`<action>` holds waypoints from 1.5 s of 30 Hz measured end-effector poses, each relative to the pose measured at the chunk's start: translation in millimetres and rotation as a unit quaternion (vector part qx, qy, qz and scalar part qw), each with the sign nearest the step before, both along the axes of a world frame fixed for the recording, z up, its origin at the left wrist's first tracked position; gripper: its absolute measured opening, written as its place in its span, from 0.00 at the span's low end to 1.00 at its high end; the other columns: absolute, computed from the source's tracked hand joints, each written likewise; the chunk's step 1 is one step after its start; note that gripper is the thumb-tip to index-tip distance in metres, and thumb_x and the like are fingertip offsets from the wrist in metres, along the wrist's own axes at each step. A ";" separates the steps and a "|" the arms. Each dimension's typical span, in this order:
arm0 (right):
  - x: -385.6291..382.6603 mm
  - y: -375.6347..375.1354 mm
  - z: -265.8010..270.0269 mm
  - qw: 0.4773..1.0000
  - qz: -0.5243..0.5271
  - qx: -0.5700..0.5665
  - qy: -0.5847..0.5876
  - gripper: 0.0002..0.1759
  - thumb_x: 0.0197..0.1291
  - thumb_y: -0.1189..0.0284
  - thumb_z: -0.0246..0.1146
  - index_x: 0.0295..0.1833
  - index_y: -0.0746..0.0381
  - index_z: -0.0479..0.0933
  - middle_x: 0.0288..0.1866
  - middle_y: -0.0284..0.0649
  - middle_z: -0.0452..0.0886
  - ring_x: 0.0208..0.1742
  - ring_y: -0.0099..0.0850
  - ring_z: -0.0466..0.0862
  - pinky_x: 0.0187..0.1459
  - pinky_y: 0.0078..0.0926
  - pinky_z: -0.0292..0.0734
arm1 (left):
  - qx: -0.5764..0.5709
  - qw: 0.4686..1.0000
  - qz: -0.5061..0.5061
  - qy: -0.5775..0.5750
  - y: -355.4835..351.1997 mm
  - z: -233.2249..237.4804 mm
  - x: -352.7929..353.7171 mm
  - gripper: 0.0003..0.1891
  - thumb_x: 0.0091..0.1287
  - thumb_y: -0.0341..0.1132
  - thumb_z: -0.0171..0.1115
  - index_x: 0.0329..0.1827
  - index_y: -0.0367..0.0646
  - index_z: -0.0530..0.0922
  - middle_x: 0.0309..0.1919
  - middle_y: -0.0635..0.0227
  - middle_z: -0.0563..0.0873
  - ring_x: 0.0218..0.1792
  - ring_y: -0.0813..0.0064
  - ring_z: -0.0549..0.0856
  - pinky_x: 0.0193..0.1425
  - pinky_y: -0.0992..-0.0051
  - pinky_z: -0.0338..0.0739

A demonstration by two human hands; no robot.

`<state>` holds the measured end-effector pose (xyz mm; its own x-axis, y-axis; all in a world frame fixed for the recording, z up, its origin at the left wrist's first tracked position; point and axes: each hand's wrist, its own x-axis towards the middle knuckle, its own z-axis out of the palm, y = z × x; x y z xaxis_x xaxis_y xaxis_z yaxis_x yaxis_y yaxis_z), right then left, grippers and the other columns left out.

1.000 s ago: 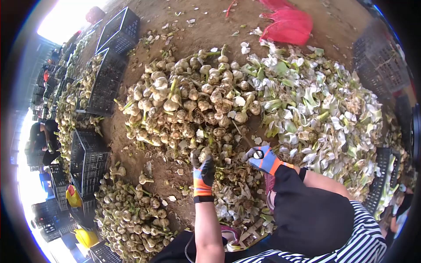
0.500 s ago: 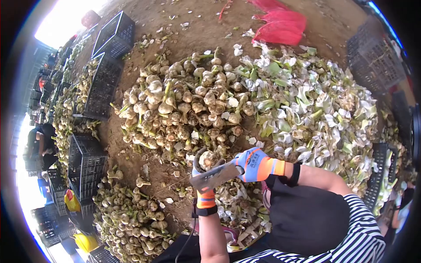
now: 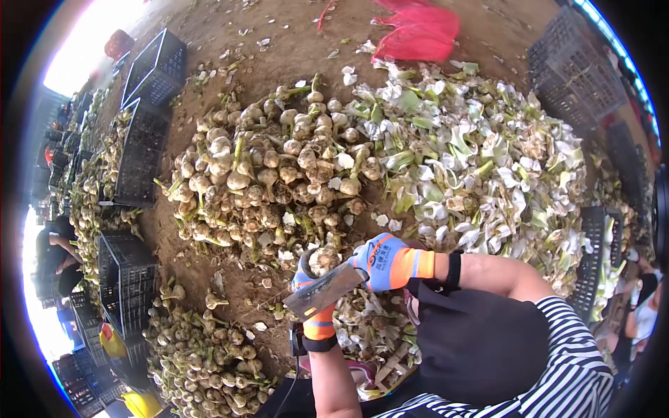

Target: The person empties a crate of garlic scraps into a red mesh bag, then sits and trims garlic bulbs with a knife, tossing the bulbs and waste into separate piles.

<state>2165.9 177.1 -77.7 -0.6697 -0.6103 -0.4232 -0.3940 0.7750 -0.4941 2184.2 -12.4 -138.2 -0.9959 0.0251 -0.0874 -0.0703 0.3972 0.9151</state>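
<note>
My left hand [image 3: 304, 276], in a blue and orange glove, is closed around a garlic bulb [image 3: 324, 260] with its root end facing up. My right hand [image 3: 391, 262], gloved the same way, grips a cleaver-like knife [image 3: 325, 291] whose handle is hidden in the fist. The broad, soiled blade slants down to the left across the front of the bulb and over my left glove, hiding part of both. Just beyond the hands lies a large heap of untrimmed garlic [image 3: 272, 167].
Peeled skins and leaves [image 3: 481, 167] form a wide pile on the right. More garlic [image 3: 202, 355] lies at lower left, beside black crates [image 3: 127, 282]. A red mesh bag [image 3: 418, 31] is on the dirt floor at the back. Another person [image 3: 63, 251] bends at far left.
The view has shifted, so the heaps sit farther left. The knife blade slants more steeply, with its tip lower. The bulb stays in my left hand.
</note>
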 end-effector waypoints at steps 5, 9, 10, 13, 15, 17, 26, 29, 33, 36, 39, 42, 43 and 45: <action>-1.5 0.9 -11.5 0.999 -0.019 0.015 -0.035 0.19 0.41 0.64 0.60 0.41 0.60 0.77 0.34 0.45 0.80 0.39 0.40 0.82 0.38 0.35 0.76 | 0.055 0.998 0.014 -0.007 0.7 -3.5 -3.7 0.30 0.48 0.29 0.69 0.56 0.37 0.69 0.37 0.66 0.82 0.36 0.77 0.81 0.42 0.79 0.76; 3.6 4.4 -26.3 0.999 -0.040 -0.003 -0.021 0.17 0.41 0.65 0.59 0.39 0.59 0.78 0.35 0.45 0.81 0.37 0.41 0.82 0.37 0.36 0.76 | -0.013 0.999 -0.034 -0.028 6.0 14.3 6.9 0.24 0.53 0.28 0.64 0.53 0.39 0.68 0.37 0.68 0.81 0.37 0.77 0.81 0.42 0.79 0.76; 5.5 4.7 -25.8 0.999 -0.046 -0.013 -0.015 0.16 0.41 0.65 0.59 0.37 0.59 0.78 0.34 0.45 0.81 0.36 0.42 0.82 0.36 0.36 0.76 | -0.030 0.999 -0.013 -0.006 6.7 15.5 7.8 0.24 0.50 0.30 0.67 0.51 0.38 0.70 0.35 0.69 0.81 0.36 0.78 0.81 0.40 0.79 0.76; 5.3 4.6 -33.0 1.000 -0.024 -0.013 -0.006 0.17 0.40 0.65 0.59 0.38 0.60 0.78 0.33 0.46 0.81 0.37 0.42 0.82 0.37 0.36 0.76 | -0.083 0.996 -0.020 -0.001 3.7 22.4 6.0 0.29 0.44 0.33 0.74 0.50 0.37 0.72 0.34 0.67 0.82 0.35 0.78 0.81 0.42 0.78 0.76; -13.0 10.1 -41.8 0.994 -0.052 0.047 -0.084 0.15 0.39 0.65 0.59 0.33 0.61 0.78 0.29 0.47 0.81 0.35 0.43 0.82 0.36 0.38 0.76 | 0.023 0.997 0.025 -0.074 0.8 11.0 9.3 0.27 0.43 0.33 0.73 0.47 0.37 0.73 0.34 0.66 0.83 0.35 0.77 0.81 0.42 0.77 0.76; -11.0 46.5 -106.8 0.953 -0.300 -0.043 -0.018 0.13 0.41 0.64 0.59 0.30 0.61 0.78 0.25 0.45 0.81 0.30 0.44 0.82 0.32 0.37 0.77 | -0.190 0.981 -0.034 0.026 10.7 53.7 10.9 0.26 0.43 0.31 0.72 0.47 0.37 0.74 0.35 0.64 0.83 0.35 0.76 0.81 0.42 0.77 0.77; 21.4 -3.3 -67.2 0.852 -0.299 -0.421 -0.085 0.08 0.46 0.67 0.62 0.32 0.57 0.81 0.23 0.38 0.81 0.23 0.27 0.79 0.29 0.27 0.73 | 0.680 0.695 0.189 -0.139 -0.7 11.5 5.8 0.05 0.61 0.31 0.56 0.33 0.43 0.80 0.36 0.64 0.85 0.38 0.70 0.83 0.44 0.73 0.79; 19.8 -9.0 -60.0 0.838 -0.283 -0.443 -0.144 0.09 0.45 0.67 0.62 0.32 0.58 0.81 0.24 0.42 0.81 0.23 0.31 0.78 0.29 0.29 0.73 | 0.679 0.690 0.195 -0.159 12.0 22.3 6.7 0.05 0.61 0.32 0.56 0.34 0.43 0.80 0.33 0.66 0.85 0.37 0.71 0.83 0.44 0.73 0.79; 26.3 20.8 -144.2 0.875 -0.375 -0.199 -0.232 0.09 0.44 0.67 0.63 0.26 0.61 0.78 0.21 0.39 0.78 0.25 0.27 0.77 0.29 0.28 0.71 | 0.468 0.836 0.268 0.102 -17.1 90.8 15.4 0.12 0.57 0.31 0.62 0.43 0.40 0.76 0.38 0.67 0.81 0.38 0.75 0.82 0.48 0.75 0.79; 30.1 52.1 -133.6 0.747 -0.574 -0.288 -0.171 0.08 0.46 0.68 0.63 0.30 0.61 0.79 0.21 0.31 0.77 0.23 0.19 0.73 0.25 0.23 0.68 | 0.810 0.568 0.063 0.129 -137.0 88.9 28.8 0.26 0.55 0.34 0.64 0.57 0.39 0.67 0.44 0.62 0.80 0.42 0.74 0.81 0.52 0.75 0.76; 30.1 45.4 -132.1 0.667 -0.577 -0.407 -0.238 0.07 0.45 0.74 0.61 0.31 0.62 0.81 0.20 0.30 0.76 0.23 0.18 0.72 0.22 0.22 0.64 | 0.561 0.798 0.212 0.056 -134.7 35.3 8.8 0.16 0.65 0.41 0.54 0.51 0.42 0.74 0.43 0.68 0.80 0.41 0.75 0.79 0.46 0.76 0.74; 26.9 37.0 -105.3 0.713 -0.530 -0.399 -0.229 0.07 0.45 0.74 0.59 0.30 0.61 0.82 0.21 0.29 0.77 0.22 0.18 0.71 0.22 0.20 0.63 | 0.516 0.814 0.123 -0.236 -55.0 -45.8 -49.4 0.11 0.65 0.35 0.56 0.49 0.44 0.75 0.34 0.72 0.82 0.28 0.82 0.75 0.28 0.79 0.70; 28.3 35.4 -97.9 0.741 -0.493 -0.427 -0.159 0.07 0.46 0.74 0.59 0.31 0.60 0.82 0.21 0.29 0.77 0.22 0.17 0.71 0.21 0.19 0.62 | 0.334 0.896 0.153 -0.252 -22.7 -57.1 -63.1 0.13 0.64 0.31 0.56 0.52 0.42 0.74 0.37 0.70 0.82 0.29 0.76 0.78 0.32 0.73 0.74; 29.9 36.9 -97.0 0.735 -0.477 -0.450 -0.171 0.08 0.47 0.74 0.59 0.33 0.61 0.82 0.21 0.29 0.77 0.22 0.17 0.71 0.23 0.19 0.64 | 0.235 0.922 0.193 -0.238 -4.0 -162.9 -96.3 0.18 0.61 0.28 0.58 0.55 0.40 0.71 0.38 0.67 0.82 0.32 0.69 0.80 0.39 0.69 0.77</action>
<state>2195.8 214.0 -174.7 -0.9229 -0.0673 -0.3790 0.3838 -0.0838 -0.9196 2087.9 -16.5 -301.1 -0.7900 -0.1764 -0.5872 -0.5619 -0.1748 0.8085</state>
